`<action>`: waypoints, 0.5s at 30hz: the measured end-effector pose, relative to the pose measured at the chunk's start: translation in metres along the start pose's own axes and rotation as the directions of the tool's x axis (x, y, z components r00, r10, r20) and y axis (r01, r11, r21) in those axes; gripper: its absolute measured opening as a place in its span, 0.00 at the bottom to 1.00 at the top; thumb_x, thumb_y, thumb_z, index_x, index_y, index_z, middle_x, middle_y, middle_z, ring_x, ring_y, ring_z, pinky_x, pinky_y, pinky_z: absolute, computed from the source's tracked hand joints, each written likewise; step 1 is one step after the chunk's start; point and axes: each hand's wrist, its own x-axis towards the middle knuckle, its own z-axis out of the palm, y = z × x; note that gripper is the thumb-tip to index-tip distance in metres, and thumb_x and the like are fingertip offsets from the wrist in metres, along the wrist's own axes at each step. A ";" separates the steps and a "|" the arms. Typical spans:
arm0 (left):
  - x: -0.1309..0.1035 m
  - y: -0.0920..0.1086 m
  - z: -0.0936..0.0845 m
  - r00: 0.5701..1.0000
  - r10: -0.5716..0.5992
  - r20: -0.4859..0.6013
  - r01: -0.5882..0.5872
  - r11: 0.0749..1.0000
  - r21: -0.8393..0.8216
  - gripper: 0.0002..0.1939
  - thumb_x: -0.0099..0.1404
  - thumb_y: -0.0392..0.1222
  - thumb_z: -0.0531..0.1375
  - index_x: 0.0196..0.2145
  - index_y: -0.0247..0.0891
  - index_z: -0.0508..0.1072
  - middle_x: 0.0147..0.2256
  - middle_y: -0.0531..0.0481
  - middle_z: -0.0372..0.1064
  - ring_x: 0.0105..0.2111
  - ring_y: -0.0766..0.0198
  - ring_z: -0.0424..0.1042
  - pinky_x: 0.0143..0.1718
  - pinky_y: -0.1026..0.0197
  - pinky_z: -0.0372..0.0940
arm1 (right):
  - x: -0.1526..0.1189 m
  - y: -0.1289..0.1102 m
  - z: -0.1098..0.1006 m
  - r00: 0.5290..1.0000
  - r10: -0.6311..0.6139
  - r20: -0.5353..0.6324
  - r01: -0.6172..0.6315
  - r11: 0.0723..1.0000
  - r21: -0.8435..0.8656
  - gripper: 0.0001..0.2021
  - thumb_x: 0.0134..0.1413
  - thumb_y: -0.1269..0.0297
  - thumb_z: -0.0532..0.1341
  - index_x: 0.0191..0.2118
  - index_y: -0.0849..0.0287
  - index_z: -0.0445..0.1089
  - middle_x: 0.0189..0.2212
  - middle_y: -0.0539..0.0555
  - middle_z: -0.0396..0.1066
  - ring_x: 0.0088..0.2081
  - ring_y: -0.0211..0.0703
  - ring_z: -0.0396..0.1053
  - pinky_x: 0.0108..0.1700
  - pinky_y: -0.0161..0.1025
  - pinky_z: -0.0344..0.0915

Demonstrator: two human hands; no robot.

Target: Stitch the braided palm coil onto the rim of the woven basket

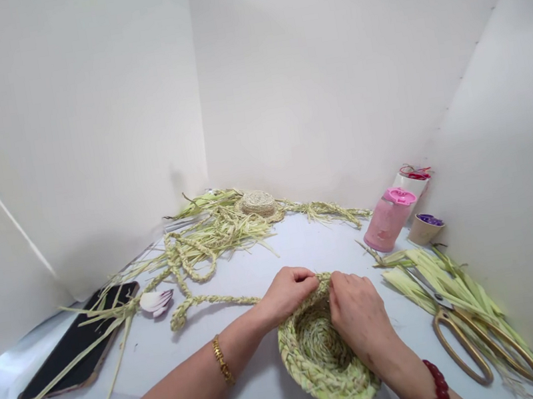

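Left hand (289, 292) and right hand (359, 306) pinch basket (293, 351) at its upper rim, likely steadying it; scissors (446, 318) lie lower right, presumably for reach.

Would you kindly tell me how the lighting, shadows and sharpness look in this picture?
Head view: bright, diffuse light; pale walls with little texture; a soft shadow beside the woven bowl; a darkened upper right corner; scissors fairly crisp, the distant small hat softer.
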 end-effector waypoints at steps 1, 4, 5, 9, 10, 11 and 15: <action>0.000 -0.001 0.000 1.000 0.021 0.006 -0.021 0.999 0.024 0.09 0.53 0.42 0.52 0.22 0.33 0.66 0.20 0.56 0.53 0.24 0.69 0.51 0.25 0.66 0.48 | 0.000 0.000 0.002 1.000 0.003 -0.011 -0.003 1.000 -0.003 0.10 0.55 0.77 0.50 0.27 0.59 0.63 0.24 0.54 0.67 0.30 0.45 0.63 0.36 0.40 0.47; -0.001 -0.001 0.000 0.995 0.097 -0.001 -0.097 0.991 0.097 0.10 0.54 0.41 0.51 0.21 0.34 0.65 0.20 0.56 0.52 0.24 0.69 0.51 0.25 0.66 0.48 | -0.001 0.001 0.004 1.000 0.008 -0.025 -0.008 1.000 0.016 0.10 0.56 0.76 0.49 0.27 0.59 0.63 0.24 0.54 0.67 0.30 0.45 0.63 0.36 0.40 0.47; -0.001 0.000 0.000 0.993 0.115 -0.006 -0.114 0.986 0.119 0.10 0.54 0.41 0.51 0.20 0.34 0.65 0.20 0.56 0.52 0.24 0.69 0.51 0.25 0.67 0.48 | -0.001 0.002 0.002 1.000 0.003 -0.022 -0.003 0.999 0.032 0.10 0.57 0.75 0.49 0.27 0.59 0.63 0.24 0.54 0.67 0.30 0.45 0.62 0.36 0.40 0.48; -0.001 0.001 -0.001 0.992 0.123 -0.013 -0.119 0.980 0.160 0.11 0.54 0.41 0.51 0.23 0.33 0.68 0.21 0.55 0.56 0.25 0.69 0.53 0.25 0.67 0.50 | 0.009 0.012 -0.014 0.999 -0.011 -0.049 0.016 0.994 0.109 0.09 0.58 0.70 0.52 0.29 0.59 0.66 0.27 0.53 0.68 0.33 0.45 0.62 0.37 0.40 0.48; -0.001 0.000 -0.002 0.992 0.124 -0.014 -0.120 0.979 0.167 0.11 0.55 0.42 0.50 0.24 0.33 0.68 0.21 0.55 0.56 0.25 0.69 0.54 0.26 0.67 0.50 | 0.014 0.014 -0.018 0.998 -0.006 -0.063 0.015 0.990 0.144 0.09 0.58 0.68 0.53 0.30 0.59 0.67 0.29 0.54 0.68 0.35 0.45 0.62 0.38 0.39 0.49; 0.000 0.000 -0.002 0.992 0.128 -0.015 -0.124 0.977 0.174 0.12 0.55 0.42 0.50 0.24 0.33 0.69 0.21 0.55 0.55 0.25 0.69 0.53 0.25 0.67 0.49 | 0.021 0.016 -0.021 0.998 -0.005 -0.059 0.016 0.981 0.195 0.08 0.57 0.67 0.53 0.30 0.59 0.68 0.30 0.54 0.68 0.36 0.45 0.62 0.38 0.39 0.49; 0.002 -0.005 -0.003 0.993 0.116 -0.011 -0.112 0.975 0.190 0.11 0.55 0.43 0.50 0.22 0.33 0.66 0.20 0.56 0.51 0.23 0.69 0.50 0.24 0.66 0.47 | 0.047 0.017 -0.021 0.988 -0.076 0.135 -0.007 0.847 0.532 0.07 0.49 0.70 0.54 0.25 0.59 0.68 0.25 0.50 0.67 0.31 0.39 0.61 0.33 0.34 0.50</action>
